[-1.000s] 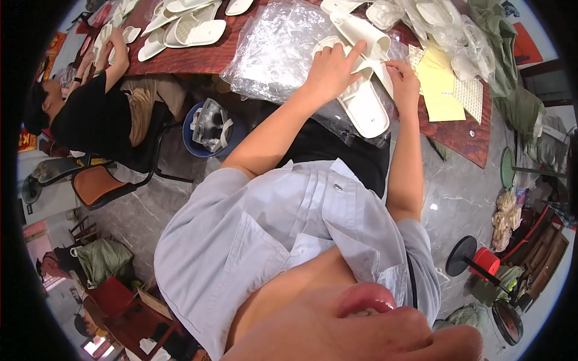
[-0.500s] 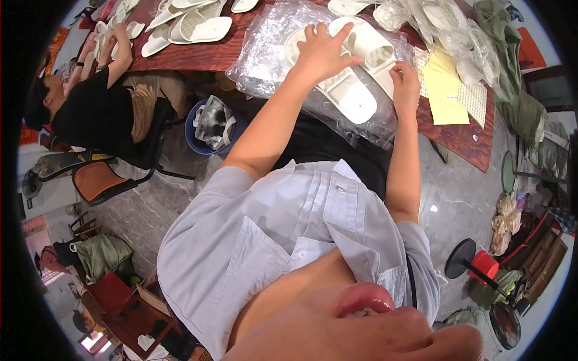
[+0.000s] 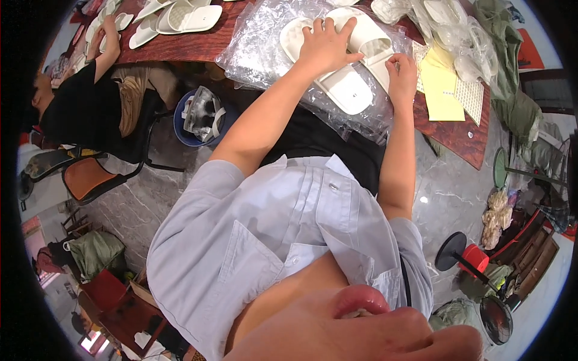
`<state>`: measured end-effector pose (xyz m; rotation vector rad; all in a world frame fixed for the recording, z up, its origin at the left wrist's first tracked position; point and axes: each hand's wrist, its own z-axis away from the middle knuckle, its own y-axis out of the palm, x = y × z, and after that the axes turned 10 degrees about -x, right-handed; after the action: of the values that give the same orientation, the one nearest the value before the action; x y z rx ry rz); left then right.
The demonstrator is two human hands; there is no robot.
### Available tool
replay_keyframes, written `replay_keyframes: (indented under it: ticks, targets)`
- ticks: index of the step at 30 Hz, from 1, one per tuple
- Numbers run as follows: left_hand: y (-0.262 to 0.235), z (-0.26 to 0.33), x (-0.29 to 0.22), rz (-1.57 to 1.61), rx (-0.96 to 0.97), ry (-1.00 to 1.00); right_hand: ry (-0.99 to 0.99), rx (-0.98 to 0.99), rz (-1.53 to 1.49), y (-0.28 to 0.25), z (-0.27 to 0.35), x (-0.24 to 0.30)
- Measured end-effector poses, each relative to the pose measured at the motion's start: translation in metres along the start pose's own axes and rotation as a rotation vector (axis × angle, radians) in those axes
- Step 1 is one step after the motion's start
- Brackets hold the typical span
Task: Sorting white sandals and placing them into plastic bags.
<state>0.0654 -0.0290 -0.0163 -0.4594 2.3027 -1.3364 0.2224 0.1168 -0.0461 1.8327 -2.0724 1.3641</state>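
Since the earlier frame, the left hand (image 3: 325, 48) and the left slipper (image 3: 349, 94) beneath it have shifted leftward and farther from the body, widening the space between that slipper's toe and the right hand (image 3: 402, 78). The left hand lies palm down with its fingers spread wide, pressing on the slipper rather than closing around it; its thumb reaches toward the right slipper (image 3: 368, 39). The right hand's fingers are curled, thumb and fingertips at that slipper's outer edge; I cannot tell whether they pinch it.

Both white slippers lie side by side, slanting, on a clear plastic sheet (image 3: 253, 48) at the near edge of a red-brown table (image 3: 454, 137). To the right of the right hand, a yellow paper (image 3: 438, 90) overlaps a cream patterned sheet (image 3: 471, 101), with plastic-wrapped slippers (image 3: 472, 51) heaped beyond. On the table's left side sits a group of white slippers (image 3: 201, 19). Below, a blue bucket (image 3: 185, 139) stands on the floor; farther left, a co-worker in black (image 3: 81, 108) sits at the table.
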Motion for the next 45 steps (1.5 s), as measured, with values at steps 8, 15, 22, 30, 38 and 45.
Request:
replay_keyframes:
  ticks: [8,15,22,30,38,45]
  targets:
    - [0.0,0.002,-0.002,0.01,-0.008,-0.02,-0.021,-0.016,0.089,0.006,0.0,-0.006]
    - [-0.001,0.001,-0.003,0.01,0.001,-0.026,0.228,0.023,-0.28,-0.005,0.0,-0.014]
    - [-0.001,0.001,-0.003,0.006,-0.004,-0.031,0.535,0.107,-0.624,-0.021,-0.001,-0.019]
    - [-0.001,0.001,-0.003,0.021,-0.004,-0.027,0.163,0.066,-0.16,-0.004,-0.003,-0.019]
    - [0.001,0.001,-0.001,0.031,-0.019,-0.033,0.279,0.088,-0.326,-0.006,-0.003,-0.01]
    - [0.002,0.0,-0.003,0.062,0.014,-0.04,0.326,0.044,-0.424,-0.005,-0.003,-0.032]
